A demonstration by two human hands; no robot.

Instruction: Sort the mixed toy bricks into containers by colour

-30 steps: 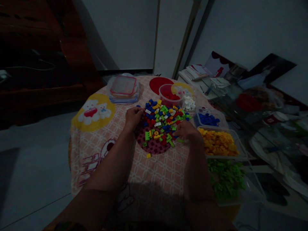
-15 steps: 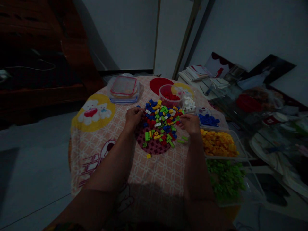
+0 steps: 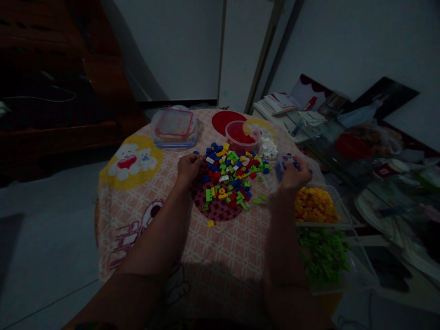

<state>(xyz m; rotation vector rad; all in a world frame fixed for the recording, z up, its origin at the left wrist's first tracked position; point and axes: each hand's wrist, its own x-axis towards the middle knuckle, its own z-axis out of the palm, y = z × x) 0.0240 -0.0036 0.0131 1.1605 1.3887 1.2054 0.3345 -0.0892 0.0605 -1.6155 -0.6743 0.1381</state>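
A mixed heap of toy building bricks [image 3: 228,165] in blue, red, green, yellow and white covers the middle of the round table. At its left edge is my left hand [image 3: 189,169], fingers pinched together; whatever they hold is too small to make out. My right hand [image 3: 294,174] hovers over the box of blue bricks [image 3: 283,163] right of the heap and partly covers it. Its fingers are bent closed, and I cannot see what lies between them. A single yellow brick [image 3: 211,223] sits apart, nearer me.
Beyond the heap stand a round tub [image 3: 243,142] of red bricks and a pile of white bricks [image 3: 268,148]. Boxes of yellow bricks [image 3: 318,206] and green bricks [image 3: 323,256] line the right side. Stacked lids [image 3: 175,126] lie back left. A cluttered glass table [image 3: 347,172] adjoins.
My right hand has gone from the heap's right edge rightward to above the blue-brick box. My left hand stays at the heap's left edge. The view has shifted slightly.
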